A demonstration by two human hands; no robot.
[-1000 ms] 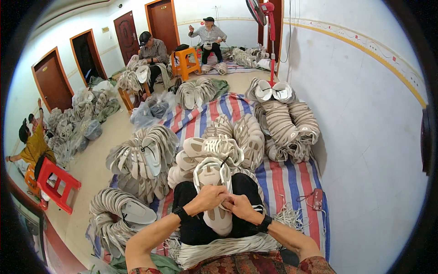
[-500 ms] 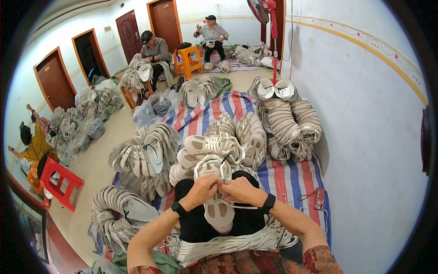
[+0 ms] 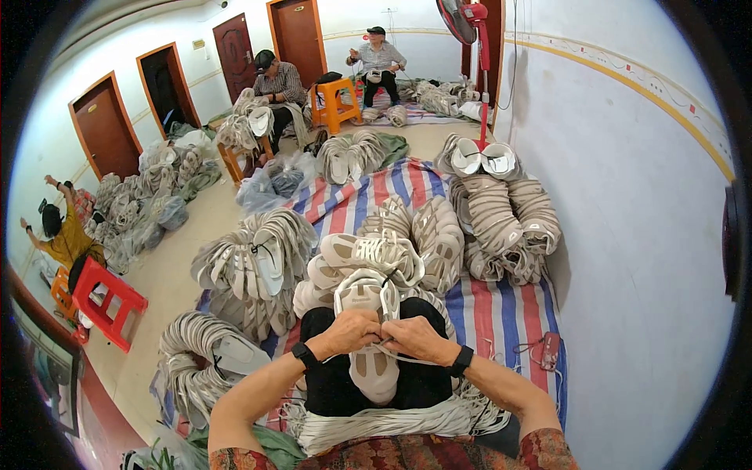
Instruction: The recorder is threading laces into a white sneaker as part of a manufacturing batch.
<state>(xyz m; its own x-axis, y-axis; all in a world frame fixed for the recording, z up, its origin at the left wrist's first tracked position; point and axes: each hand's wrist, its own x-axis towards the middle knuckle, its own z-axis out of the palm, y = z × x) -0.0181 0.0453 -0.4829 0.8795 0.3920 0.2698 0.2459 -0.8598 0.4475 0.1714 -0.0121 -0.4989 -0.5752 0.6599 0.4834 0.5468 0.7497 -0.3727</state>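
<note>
A beige and white shoe upper (image 3: 373, 380) lies across my lap between my black-trousered knees, its toe pointing toward me and its open collar and pale tongue (image 3: 362, 298) away from me. My left hand (image 3: 352, 332) is closed on the upper at its lacing edge. Fingertips nearly touching it, my right hand (image 3: 418, 340) pinches a white shoelace (image 3: 419, 361), and part of the lace hangs in a loop below that hand. The exact eyelets are hidden by my fingers. Just beyond lies a stack of laced uppers (image 3: 374, 254).
A bundle of white laces (image 3: 392, 423) lies across my lap. Nested uppers stand in piles at left (image 3: 192, 364) and right (image 3: 493, 211) on a striped sheet (image 3: 501, 313). A red stool (image 3: 106, 301), a fan (image 3: 479, 70) and several seated people are farther off.
My hands stay together over the upper, with the right hand slightly lower and its knuckles turned more upward. The view has shifted a little, so the room appears moved right.
</note>
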